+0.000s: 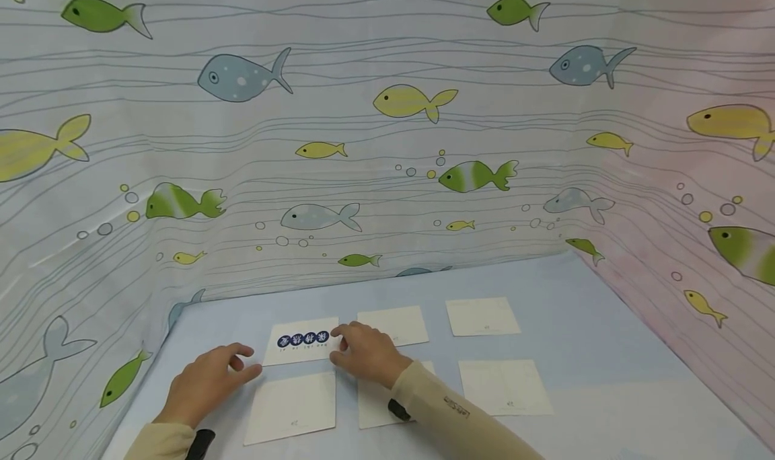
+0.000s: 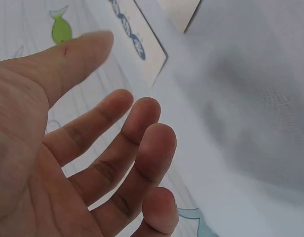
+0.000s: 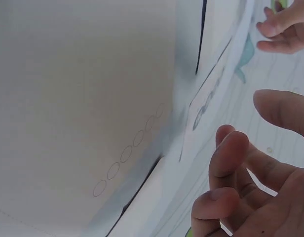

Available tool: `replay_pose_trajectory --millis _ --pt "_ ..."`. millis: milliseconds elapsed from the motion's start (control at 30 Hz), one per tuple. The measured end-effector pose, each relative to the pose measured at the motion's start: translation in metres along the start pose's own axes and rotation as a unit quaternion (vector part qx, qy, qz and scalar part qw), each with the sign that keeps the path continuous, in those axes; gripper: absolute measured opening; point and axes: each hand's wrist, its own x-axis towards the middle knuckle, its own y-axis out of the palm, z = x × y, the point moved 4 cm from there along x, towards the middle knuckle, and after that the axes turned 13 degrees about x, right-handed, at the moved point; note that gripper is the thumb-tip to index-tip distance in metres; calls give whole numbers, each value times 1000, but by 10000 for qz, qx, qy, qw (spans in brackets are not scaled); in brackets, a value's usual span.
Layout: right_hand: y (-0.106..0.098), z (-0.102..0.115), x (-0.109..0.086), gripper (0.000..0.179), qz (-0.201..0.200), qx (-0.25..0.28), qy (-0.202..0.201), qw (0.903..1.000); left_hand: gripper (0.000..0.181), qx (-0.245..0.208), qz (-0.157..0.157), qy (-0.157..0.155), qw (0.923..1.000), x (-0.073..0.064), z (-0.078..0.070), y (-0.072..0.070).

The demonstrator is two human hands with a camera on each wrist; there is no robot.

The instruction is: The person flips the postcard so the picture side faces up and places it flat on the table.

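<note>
I see printed card flat on tabletop, print up, presumably to be seen. Left hand left of it, right hand at its right edge; both hands' fingers loose, gripping nothing.

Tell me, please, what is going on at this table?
A person's left hand is by the left edge of a printed card, and the right hand is at the card's right edge; neither grips it. It and five mostly white cards lie in two rows of three on a pale blue surface.
</note>
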Motion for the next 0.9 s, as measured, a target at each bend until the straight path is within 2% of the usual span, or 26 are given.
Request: replay_pose_trajectory --millis 333,533,767,900 --pt "3 7 -16 57 262 -308 57 9992 83 16 384 108 9992 -13 -9 15" --pt "4 3 -21 58 341 -494 10 9982 87 -55 426 278 9987 -17 -11 21" --pt "3 1 -27 66 447 -542 6 9975 93 -86 739 158 9971 -16 -9 35" --pt "5 2 -28 68 479 -637 0 9968 95 -21 766 127 9970 -14 -11 40"
